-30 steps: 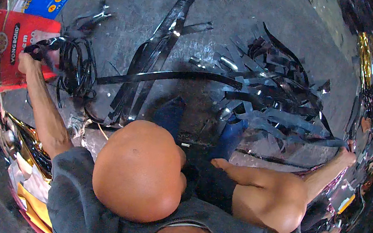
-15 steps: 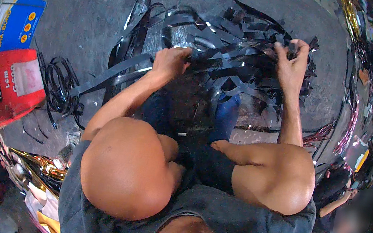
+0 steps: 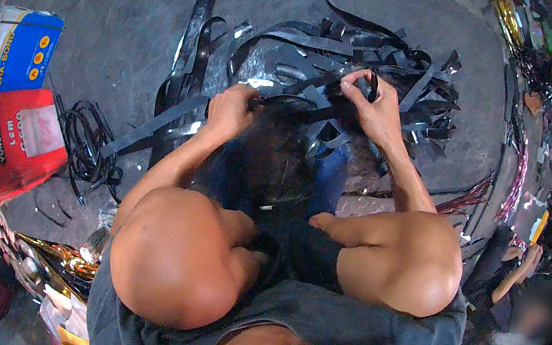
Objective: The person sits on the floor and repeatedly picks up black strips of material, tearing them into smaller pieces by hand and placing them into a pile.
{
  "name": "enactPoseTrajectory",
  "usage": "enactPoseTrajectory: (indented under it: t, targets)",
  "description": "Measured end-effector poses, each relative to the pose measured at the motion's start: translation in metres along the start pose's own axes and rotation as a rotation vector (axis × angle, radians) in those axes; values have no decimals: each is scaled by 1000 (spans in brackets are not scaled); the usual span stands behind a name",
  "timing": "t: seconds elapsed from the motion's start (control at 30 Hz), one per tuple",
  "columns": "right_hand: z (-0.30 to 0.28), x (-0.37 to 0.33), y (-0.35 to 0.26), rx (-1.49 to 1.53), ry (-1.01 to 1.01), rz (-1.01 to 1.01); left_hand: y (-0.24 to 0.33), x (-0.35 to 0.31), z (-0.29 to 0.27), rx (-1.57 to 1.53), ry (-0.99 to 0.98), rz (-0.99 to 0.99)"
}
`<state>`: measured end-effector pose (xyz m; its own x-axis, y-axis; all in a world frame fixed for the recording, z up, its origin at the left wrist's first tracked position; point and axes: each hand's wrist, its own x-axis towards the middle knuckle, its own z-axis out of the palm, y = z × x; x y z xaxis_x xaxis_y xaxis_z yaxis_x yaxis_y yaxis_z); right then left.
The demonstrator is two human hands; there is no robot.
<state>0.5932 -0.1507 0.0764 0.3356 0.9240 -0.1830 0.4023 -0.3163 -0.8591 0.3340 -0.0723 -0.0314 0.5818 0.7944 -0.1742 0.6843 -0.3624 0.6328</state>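
Note:
A tangled heap of flat black strips (image 3: 352, 47) lies on the ground ahead of my feet. My left hand (image 3: 231, 112) is closed round black strips at the heap's near left side. From this fist a long strip (image 3: 158, 128) trails down to the left. My right hand (image 3: 376, 110) pinches a black strip between thumb and fingers above the middle of the heap, with a loop of it standing up by the fingers. Dark strips stretch between both hands. Exactly how many each hand holds is hidden.
A red tin (image 3: 9, 140) and a blue-and-white tin (image 3: 26, 53) stand at left, beside coiled black strips (image 3: 84, 144). Long black bands (image 3: 194, 39) lie left of the heap. Shiny pink strands (image 3: 520, 170) and scraps line the right. Another person's arm (image 3: 516, 274) shows at lower right.
My right hand has moved left and nearer to me, from the heap's right end toward its middle, still pinching. My left hand has shifted slightly left and nearer, still closed.

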Motion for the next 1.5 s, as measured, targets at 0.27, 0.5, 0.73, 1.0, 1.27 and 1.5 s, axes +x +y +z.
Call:
enactPoseTrajectory:
  t: [0.27,0.5,0.73,1.0,1.27,1.5]
  targets:
    - [25,2,-59,687,-99,276,108,46,-73,-965,-59,57]
    - [-2,26,-54,720,57,262,135,41,-92,-916,-195,2]
    - [-180,73,-13,891,913,-29,106,24,-112,-935,-98,-88]
    - [-59,47,-49,875,5,292,107,49,-111,-680,283,159]
    - [-55,43,-67,1111,-156,404,120,51,-118,71,581,711]
    - [-61,35,-71,832,0,159,127,54,-118,6,612,764]
